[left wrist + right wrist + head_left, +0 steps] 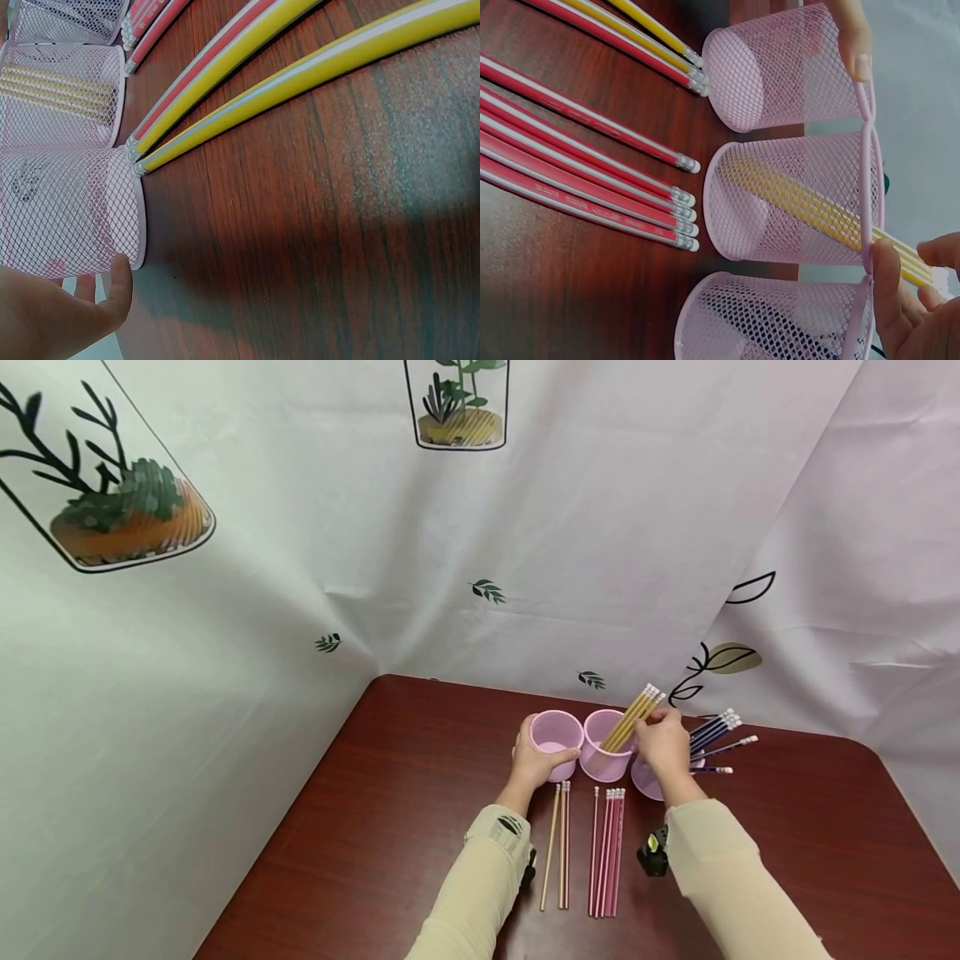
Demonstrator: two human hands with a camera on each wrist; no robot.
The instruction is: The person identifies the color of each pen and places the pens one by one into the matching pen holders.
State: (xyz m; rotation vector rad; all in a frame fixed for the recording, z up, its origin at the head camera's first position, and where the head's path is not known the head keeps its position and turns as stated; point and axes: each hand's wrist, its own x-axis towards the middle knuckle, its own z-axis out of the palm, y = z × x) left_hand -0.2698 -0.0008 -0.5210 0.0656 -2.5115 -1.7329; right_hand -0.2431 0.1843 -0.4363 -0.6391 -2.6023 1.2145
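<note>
Three pink mesh pencil cups stand side by side. My left hand (534, 760) grips the left cup (557, 727), thumb near its rim and fingers round its far side. In the middle cup (787, 225) a bundle of yellow pencils (630, 720) leans toward the right, eraser ends up. My right hand (663, 745) pinches this bundle close to the cup's rim, as the right wrist view shows. Dark blue pencils (716, 731) fan out of the right cup (647, 779), which my right hand partly hides.
On the brown table (360, 827), red pencils (607, 852) lie in a row before the middle cup. Two yellow-striped pencils and a red one (565, 843) lie before the left cup. A patterned white cloth (562, 543) hangs behind the table.
</note>
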